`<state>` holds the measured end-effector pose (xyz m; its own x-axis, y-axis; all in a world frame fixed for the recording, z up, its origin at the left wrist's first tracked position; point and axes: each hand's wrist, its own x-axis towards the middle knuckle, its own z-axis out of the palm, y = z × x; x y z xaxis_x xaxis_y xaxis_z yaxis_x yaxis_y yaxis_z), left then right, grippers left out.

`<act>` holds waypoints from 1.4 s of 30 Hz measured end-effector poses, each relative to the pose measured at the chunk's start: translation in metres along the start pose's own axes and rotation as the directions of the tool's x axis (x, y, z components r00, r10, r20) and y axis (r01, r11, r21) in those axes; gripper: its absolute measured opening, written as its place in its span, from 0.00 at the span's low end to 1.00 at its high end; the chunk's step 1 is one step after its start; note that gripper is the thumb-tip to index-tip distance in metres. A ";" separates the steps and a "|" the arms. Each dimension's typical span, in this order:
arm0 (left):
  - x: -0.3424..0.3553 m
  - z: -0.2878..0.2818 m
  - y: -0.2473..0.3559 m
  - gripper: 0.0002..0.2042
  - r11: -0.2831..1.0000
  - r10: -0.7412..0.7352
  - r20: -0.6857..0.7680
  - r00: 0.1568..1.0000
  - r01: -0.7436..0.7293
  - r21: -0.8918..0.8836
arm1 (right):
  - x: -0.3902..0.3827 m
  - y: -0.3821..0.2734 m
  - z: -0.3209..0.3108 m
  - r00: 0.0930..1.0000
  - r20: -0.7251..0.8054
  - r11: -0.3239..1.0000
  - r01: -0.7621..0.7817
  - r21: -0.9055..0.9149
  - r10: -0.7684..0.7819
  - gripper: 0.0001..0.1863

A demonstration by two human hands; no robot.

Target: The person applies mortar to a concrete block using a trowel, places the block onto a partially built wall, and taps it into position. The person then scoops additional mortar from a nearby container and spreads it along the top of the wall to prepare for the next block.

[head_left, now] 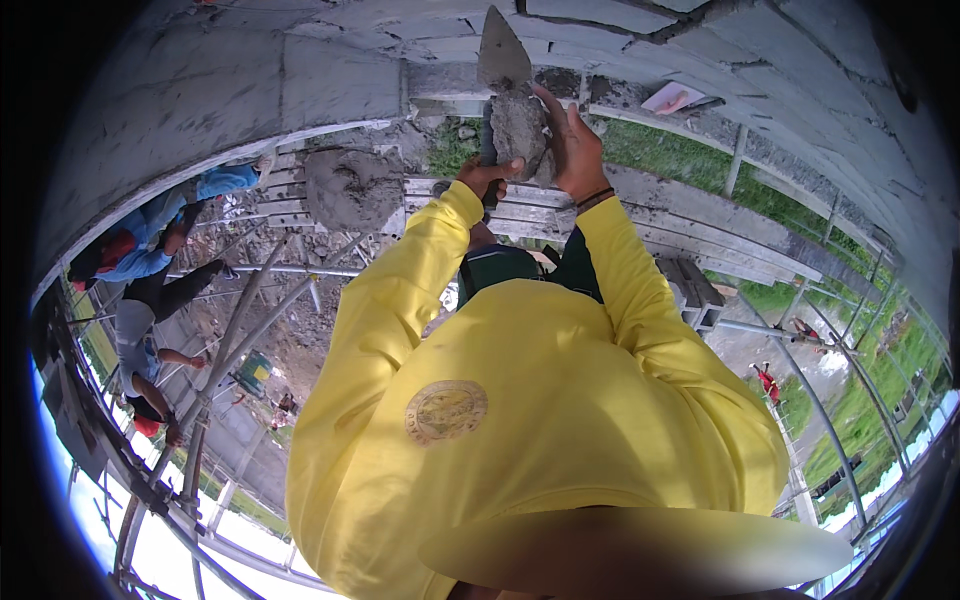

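A pointed steel trowel blade (503, 48) points toward the wall at the top. My left hand (483, 178) grips a dark handle (490, 198) below it. A rough lump of grey mortar (518, 130) lies beneath the blade, in front of my hands; I cannot tell what is under it. My right hand (577, 150) curls around the right side of that lump. To the left, a mortar-covered board (352, 188) rests on the scaffold.
Block walls (750, 50) curve overhead. Wooden planks (620, 210), hollow blocks (690, 295) and scaffold poles (250, 300) surround me. A pink-and-grey flat item (670, 97) sits on the upper right ledge. Two co-workers (150, 240) work at the left; others are small below.
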<state>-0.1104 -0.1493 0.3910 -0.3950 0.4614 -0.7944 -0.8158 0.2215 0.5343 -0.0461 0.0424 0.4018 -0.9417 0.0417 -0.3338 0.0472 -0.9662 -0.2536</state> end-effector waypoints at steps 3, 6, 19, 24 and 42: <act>-0.003 -0.021 -0.014 0.13 0.986 -0.008 -0.024 1.000 0.004 -0.165 | 0.007 0.008 -0.001 0.987 -0.143 0.993 -0.085 -0.084 0.072 0.30; -0.008 -0.036 -0.023 0.09 0.925 0.094 0.071 0.993 -0.060 -0.375 | 0.018 0.021 -0.006 0.946 -0.300 0.985 -0.152 -0.085 0.120 0.24; 0.000 -0.076 -0.041 0.13 0.833 0.054 -0.033 0.998 -0.063 -0.549 | 0.063 0.042 -0.044 0.868 -0.490 0.988 -0.134 -0.076 0.080 0.10; 0.026 -0.092 -0.074 0.14 0.838 0.009 -0.012 1.000 -0.014 -0.545 | 0.061 0.032 -0.047 0.847 -0.510 0.852 -0.152 -0.500 -0.148 0.12; 0.073 -0.063 -0.122 0.14 0.765 -0.028 0.134 0.991 0.107 -0.635 | 0.070 -0.054 -0.028 0.979 -0.118 -0.055 -0.129 -0.990 -0.165 0.33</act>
<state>-0.0664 -0.1973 0.2496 -0.3120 0.5658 -0.7632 -0.9349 -0.3260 0.1405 -0.1053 0.1047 0.3669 -0.8905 0.2306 -0.3921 0.4484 0.2998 -0.8421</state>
